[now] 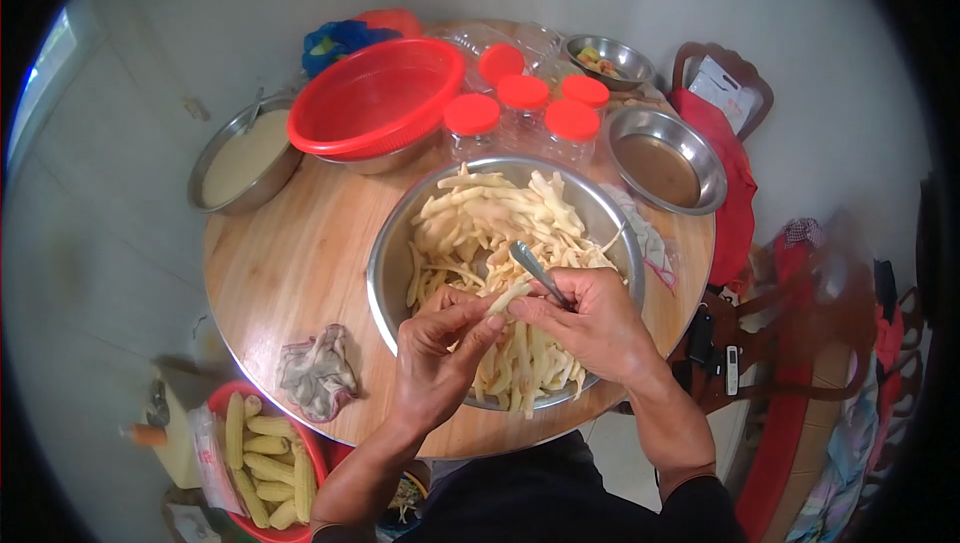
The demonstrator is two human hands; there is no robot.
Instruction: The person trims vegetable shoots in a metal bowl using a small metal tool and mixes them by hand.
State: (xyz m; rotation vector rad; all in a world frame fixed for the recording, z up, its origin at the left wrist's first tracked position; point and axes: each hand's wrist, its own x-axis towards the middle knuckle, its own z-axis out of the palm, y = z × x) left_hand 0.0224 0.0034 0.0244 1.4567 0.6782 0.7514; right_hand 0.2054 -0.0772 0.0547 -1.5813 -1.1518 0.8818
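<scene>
A wide steel basin (378,278) in front of me holds a heap of pale yellow, knobby, finger-like pieces (500,213) that look like chicken feet. Over its near side, my left hand (440,353) pinches one end of a pale yellow piece (510,295) between thumb and fingers. The other end is held in the fingertips of my right hand (600,328). A metal utensil (532,265) with a rounded, shiny end also sits in my right hand, pointing up and away; its other end is hidden by the fingers.
Around the basin stand a red plastic basin (375,103), several clear jars with red lids (523,92), a bowl of whitish liquid (245,158) and a bowl of brownish liquid (655,168). A crumpled cloth (318,373) lies left. Corn cobs (268,468) fill a red tub below.
</scene>
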